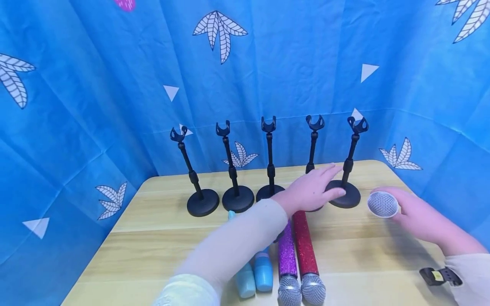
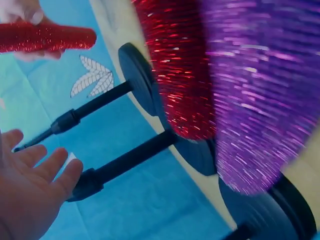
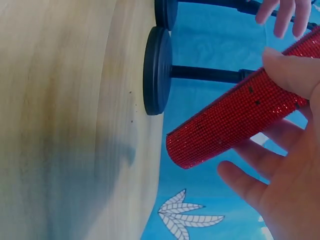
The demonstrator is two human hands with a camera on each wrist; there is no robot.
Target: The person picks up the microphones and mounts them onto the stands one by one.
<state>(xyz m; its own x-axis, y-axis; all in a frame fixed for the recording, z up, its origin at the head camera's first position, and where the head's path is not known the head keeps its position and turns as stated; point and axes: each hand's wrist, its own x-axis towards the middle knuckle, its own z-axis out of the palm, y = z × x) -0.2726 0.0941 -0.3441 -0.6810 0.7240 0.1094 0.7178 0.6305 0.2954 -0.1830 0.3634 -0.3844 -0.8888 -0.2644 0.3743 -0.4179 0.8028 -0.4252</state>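
Note:
My right hand (image 1: pixel 419 216) grips a red glittery microphone (image 3: pixel 235 117) over the table's right side, its silver grille (image 1: pixel 383 204) facing the head camera. Thumb and fingers wrap its handle in the right wrist view. My left hand (image 1: pixel 311 189) reaches across with its fingers extended, holding nothing. Its fingertips are close to the pole of the rightmost black microphone stand (image 1: pixel 348 165), and the hand overlaps the stand beside it (image 1: pixel 312 148). Beneath the left forearm lie a purple microphone (image 1: pixel 287 255) and another red microphone (image 1: pixel 306 246), grilles toward me.
Three more black stands (image 1: pixel 193 178) continue the row to the left, all with vacant clips. Two blue microphones (image 1: pixel 263 272) lie left of the purple one, partly hidden by the left arm. A blue patterned curtain (image 1: pixel 268 63) hangs around the wooden table (image 1: pixel 153 238).

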